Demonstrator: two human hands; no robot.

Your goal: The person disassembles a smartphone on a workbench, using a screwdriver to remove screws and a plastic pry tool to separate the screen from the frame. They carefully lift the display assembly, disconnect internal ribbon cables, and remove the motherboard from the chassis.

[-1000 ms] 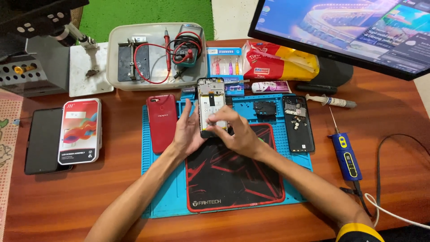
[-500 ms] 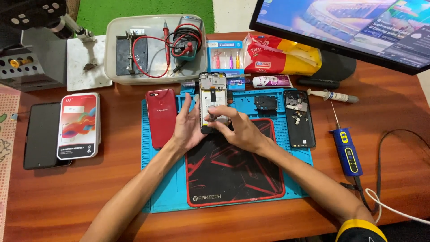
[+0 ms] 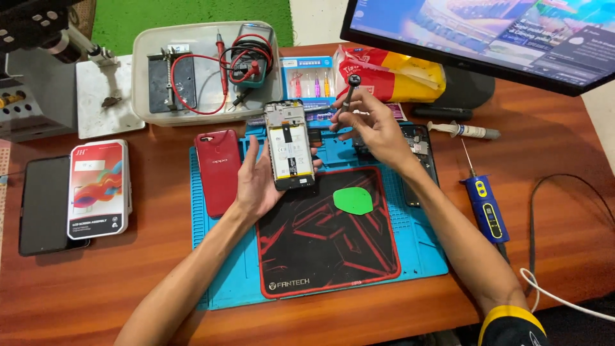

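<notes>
Seen from the head camera, the left hand (image 3: 259,182) cradled an opened phone (image 3: 289,147), back cover off, above the blue repair mat (image 3: 419,240) on the wooden desk (image 3: 128,275). The right hand (image 3: 378,128), its grip closed, pinched a small screwdriver (image 3: 346,96) upright beside the phone. A green pick (image 3: 353,200) lay on the black-and-red mat (image 3: 320,243).

wooden table (image 3: 564,147) | on it: blue mat (image 3: 423,250), clear tub (image 3: 144,70), boxed screen (image 3: 98,189), dark phone (image 3: 43,205)
</notes>
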